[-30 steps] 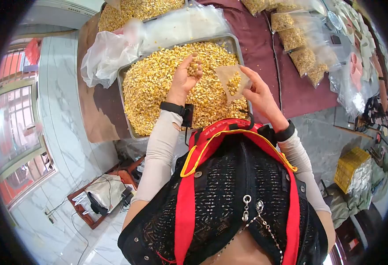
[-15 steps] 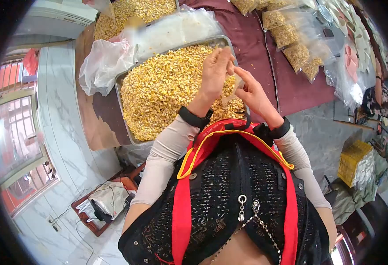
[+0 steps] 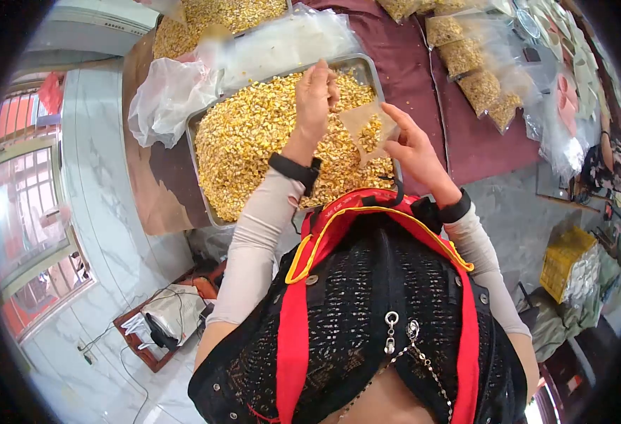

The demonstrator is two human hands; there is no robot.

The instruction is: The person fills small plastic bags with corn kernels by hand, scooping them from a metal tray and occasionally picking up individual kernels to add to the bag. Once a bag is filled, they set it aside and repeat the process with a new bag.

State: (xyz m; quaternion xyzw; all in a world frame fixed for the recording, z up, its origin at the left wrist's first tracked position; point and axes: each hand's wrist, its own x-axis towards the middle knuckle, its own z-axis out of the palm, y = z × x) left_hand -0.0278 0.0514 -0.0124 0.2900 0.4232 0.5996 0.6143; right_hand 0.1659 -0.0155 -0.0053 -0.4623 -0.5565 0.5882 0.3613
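Note:
A metal tray (image 3: 191, 157) is heaped with yellow dried pieces (image 3: 254, 141) that look like chopped grain or flower bits. Over its right part, my right hand (image 3: 416, 145) pinches the edge of a small pale see-through pouch (image 3: 356, 119), like a filter tea bag, with some yellow pieces showing at it. My left hand (image 3: 315, 102) hovers above the middle of the heap, to the left of the pouch and apart from it. Its fingers are bunched together, and what they hold, if anything, is hidden.
Crumpled clear plastic (image 3: 176, 95) and a stack of pale bags (image 3: 282, 46) lie behind the tray. A second filled tray (image 3: 215, 15) stands farther back. Several filled clear bags (image 3: 480, 90) rest on the dark red cloth (image 3: 409, 78). A yellow crate (image 3: 565, 261) is at the right.
My left hand has moved left, away from the pouch and my right hand. The pouch now shows more fully, still in my right hand, which has shifted slightly right.

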